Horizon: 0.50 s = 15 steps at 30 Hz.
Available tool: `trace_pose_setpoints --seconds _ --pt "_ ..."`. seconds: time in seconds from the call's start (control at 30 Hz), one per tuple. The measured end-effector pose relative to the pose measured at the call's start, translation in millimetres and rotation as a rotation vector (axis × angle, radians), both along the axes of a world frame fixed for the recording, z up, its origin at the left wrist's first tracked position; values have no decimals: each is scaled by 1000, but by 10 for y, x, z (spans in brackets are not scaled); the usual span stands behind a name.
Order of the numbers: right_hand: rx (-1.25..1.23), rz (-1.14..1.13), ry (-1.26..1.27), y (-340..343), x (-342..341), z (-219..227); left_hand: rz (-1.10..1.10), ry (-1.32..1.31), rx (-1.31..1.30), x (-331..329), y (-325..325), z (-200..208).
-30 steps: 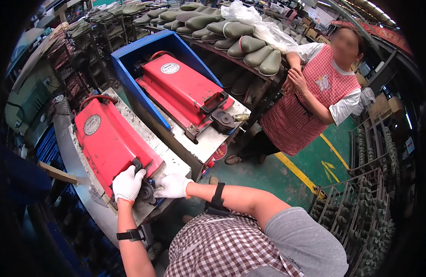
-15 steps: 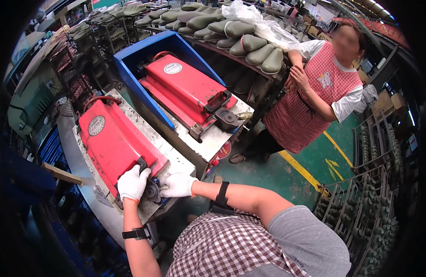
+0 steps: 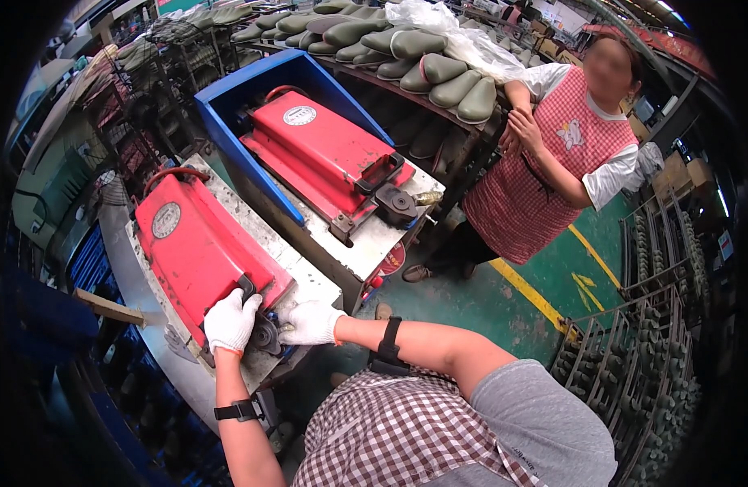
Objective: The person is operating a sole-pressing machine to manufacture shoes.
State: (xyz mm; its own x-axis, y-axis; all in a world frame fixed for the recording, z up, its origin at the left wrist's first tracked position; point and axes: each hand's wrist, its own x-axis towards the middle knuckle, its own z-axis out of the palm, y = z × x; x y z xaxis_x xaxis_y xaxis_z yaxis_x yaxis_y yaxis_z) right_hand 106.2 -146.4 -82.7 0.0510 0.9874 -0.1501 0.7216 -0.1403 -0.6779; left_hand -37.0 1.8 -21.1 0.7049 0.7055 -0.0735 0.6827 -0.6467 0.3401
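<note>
My left hand [image 3: 230, 322], in a white knit glove, is closed round the black handle [image 3: 247, 286] at the near end of a red metal cover [image 3: 195, 247]. That cover lies lowered on the left machine's pale, worn base [image 3: 309, 282]. Just right of this hand sits a round black fitting [image 3: 265, 339]. My right hand [image 3: 313, 325], gloved alike, has its fingers closed at the fitting's right side; what they grip is hidden. A matching red cover [image 3: 325, 138] stands to the right, with its own black fitting [image 3: 397, 204] and a short yellowish lever [image 3: 427, 198].
A blue guard [image 3: 252, 174] surrounds the right machine. Behind it, a rack holds many green shoe-shaped pieces [image 3: 419, 45] and clear plastic wrap [image 3: 463, 40]. A person in a red checked apron [image 3: 544, 178] stands at right. Metal racks [image 3: 625, 357] stand beyond the yellow floor line [image 3: 528, 296].
Both hands stay in nearly the same places on the left machine. The view has shifted slightly; nothing has visibly been taken or let go.
</note>
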Motion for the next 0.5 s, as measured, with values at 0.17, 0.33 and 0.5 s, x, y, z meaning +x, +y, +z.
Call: trace_pose_setpoints --seconds 0.17,0.33,0.5 --pt "2 -5 -2 16 3 0 1 6 7 6 9 0" --pt "-98 -28 30 53 -1 51 9 40 -17 12 15 51" --pt "-187 -91 336 -77 -221 -98 -17 5 -42 -38 -4 77"
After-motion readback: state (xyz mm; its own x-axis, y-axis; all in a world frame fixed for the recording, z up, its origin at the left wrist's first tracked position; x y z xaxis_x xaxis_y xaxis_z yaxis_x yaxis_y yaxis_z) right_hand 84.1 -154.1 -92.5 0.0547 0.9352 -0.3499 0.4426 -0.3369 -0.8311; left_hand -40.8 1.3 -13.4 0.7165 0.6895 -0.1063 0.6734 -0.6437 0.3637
